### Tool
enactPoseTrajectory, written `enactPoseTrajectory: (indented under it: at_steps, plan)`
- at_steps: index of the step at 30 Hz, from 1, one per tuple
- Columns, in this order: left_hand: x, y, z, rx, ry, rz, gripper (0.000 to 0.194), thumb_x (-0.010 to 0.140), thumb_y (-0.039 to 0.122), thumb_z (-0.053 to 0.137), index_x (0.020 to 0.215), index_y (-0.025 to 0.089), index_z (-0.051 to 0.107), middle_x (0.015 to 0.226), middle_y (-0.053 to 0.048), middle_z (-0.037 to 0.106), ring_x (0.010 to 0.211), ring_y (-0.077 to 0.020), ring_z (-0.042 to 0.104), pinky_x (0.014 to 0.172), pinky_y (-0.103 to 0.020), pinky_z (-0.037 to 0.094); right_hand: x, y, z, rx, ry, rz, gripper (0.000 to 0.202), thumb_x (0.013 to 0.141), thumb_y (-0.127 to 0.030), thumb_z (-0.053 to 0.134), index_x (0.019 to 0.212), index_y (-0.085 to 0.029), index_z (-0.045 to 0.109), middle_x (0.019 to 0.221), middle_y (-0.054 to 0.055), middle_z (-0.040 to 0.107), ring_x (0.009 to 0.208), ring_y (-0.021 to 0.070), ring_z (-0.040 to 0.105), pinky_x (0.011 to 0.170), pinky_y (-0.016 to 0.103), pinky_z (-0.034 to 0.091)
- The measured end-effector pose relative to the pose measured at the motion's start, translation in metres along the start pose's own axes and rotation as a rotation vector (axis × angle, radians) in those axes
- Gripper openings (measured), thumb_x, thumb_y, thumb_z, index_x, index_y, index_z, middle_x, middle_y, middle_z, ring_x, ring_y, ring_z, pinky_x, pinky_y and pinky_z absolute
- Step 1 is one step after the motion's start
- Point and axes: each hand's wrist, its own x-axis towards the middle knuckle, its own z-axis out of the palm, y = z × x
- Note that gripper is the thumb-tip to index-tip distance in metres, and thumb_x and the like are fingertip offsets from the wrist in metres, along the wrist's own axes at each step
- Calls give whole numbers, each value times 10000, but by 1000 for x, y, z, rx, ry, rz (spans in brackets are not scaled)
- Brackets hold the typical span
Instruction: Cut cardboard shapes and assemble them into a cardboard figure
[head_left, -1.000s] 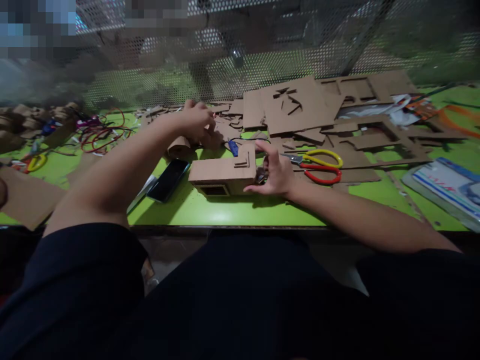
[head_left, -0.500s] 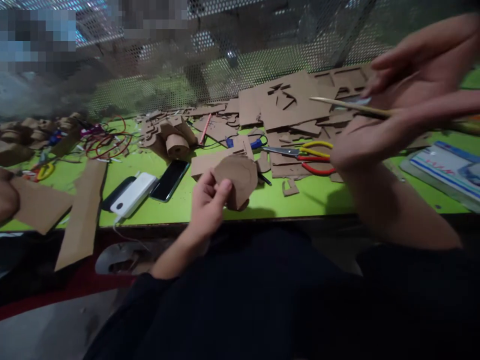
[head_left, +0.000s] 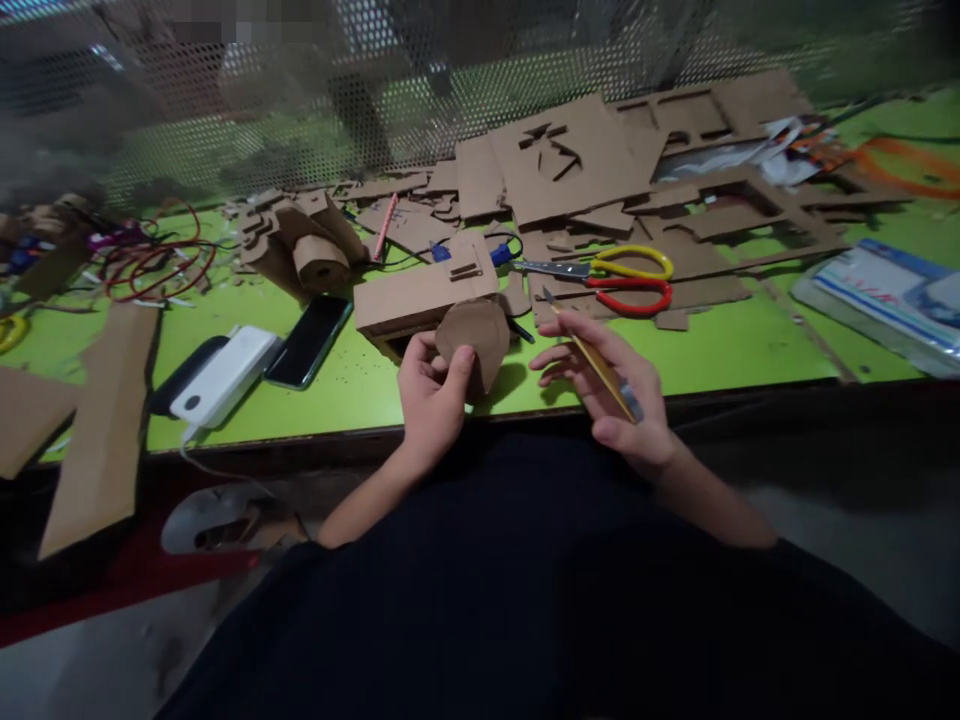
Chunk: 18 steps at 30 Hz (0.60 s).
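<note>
My left hand (head_left: 433,395) is closed on a rounded cardboard piece (head_left: 474,338), thumb across its face. A curved line shows on that face, and more cardboard hangs below it. Close by on the right, my right hand (head_left: 619,385) holds a thin yellow-brown stick like a pencil (head_left: 596,362), its pointed end up and to the left. The fingers are loosely curled around the stick. Just behind the rounded piece lies a cardboard box shape (head_left: 409,297) with a slotted tab. Scissors (head_left: 630,282) with one yellow and one red handle lie beyond my right hand.
Cut cardboard sheets (head_left: 570,165) are heaped along the mesh screen (head_left: 420,110). A phone (head_left: 311,342), a white power bank (head_left: 225,375) and a cardboard model (head_left: 296,250) are on the left. A plastic-wrapped pack (head_left: 885,305) lies right. A cardboard strip (head_left: 105,420) overhangs the edge.
My right hand has come down and left from the upper right, bringing the pencil-like stick close to the rounded piece. My left hand keeps hold of that piece. The view has shifted.
</note>
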Motion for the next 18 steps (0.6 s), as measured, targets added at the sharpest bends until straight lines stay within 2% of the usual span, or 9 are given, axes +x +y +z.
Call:
enactPoseTrajectory:
  at_steps: [1,3,5,7,10,12,14,18]
  plan:
    - [0,0,1,5,10,16,635,899,705,1021,1067,244,618,718,49,749,537,-93,639,539,-191,554,-1,1,1,70,-42,55,1099,776,-645,1074,1756,-336,686,1745,156,675,1309,328,831,995,437,760]
    - [-1,1,2,14,28,41,625,899,679,1033,1040,244,607,706,57,722,557,-95,651,553,-186,553,-1,-1,3,150,-70,164,1045,822,-687,1035,1740,-315,702,1765,170,647,1307,328,819,996,453,768]
    - [-1,3,3,25,34,49,617,900,656,1042,1024,241,601,710,58,710,579,-99,663,566,-186,558,-3,-3,7,108,-29,231,753,970,-556,967,1649,-299,766,1557,156,763,1123,252,836,860,372,750]
    - [-1,3,2,32,42,53,622,897,649,1048,1016,241,594,724,56,707,592,-100,662,576,-188,563,-5,-3,14,11,47,214,398,1105,-375,849,1493,-295,825,1332,100,808,840,145,777,678,283,661]
    - [-1,1,-1,45,64,80,632,887,644,1061,996,241,587,709,69,665,575,-84,610,564,-171,524,-8,2,24,-76,103,130,149,1174,-299,749,1320,-281,779,1212,52,809,625,78,630,533,251,529]
    - [-1,-1,-4,54,70,103,607,897,607,1067,991,237,595,698,76,643,565,-70,576,559,-155,497,-10,5,29,-107,92,113,128,1186,-290,733,1309,-303,703,1057,8,786,602,90,598,526,249,504]
    - [-2,-2,-5,63,70,122,560,915,566,1063,1032,231,630,724,66,676,583,-71,607,575,-149,515,-12,8,32,-171,80,121,180,1182,-276,738,1334,-329,658,929,-27,725,627,120,623,551,257,516]
    - [-6,-1,-4,91,61,167,519,943,546,1035,1195,224,715,893,6,805,713,-116,767,638,-170,606,-15,9,34,-355,67,145,234,1155,-315,790,1360,-323,676,985,1,768,771,181,764,661,311,621]
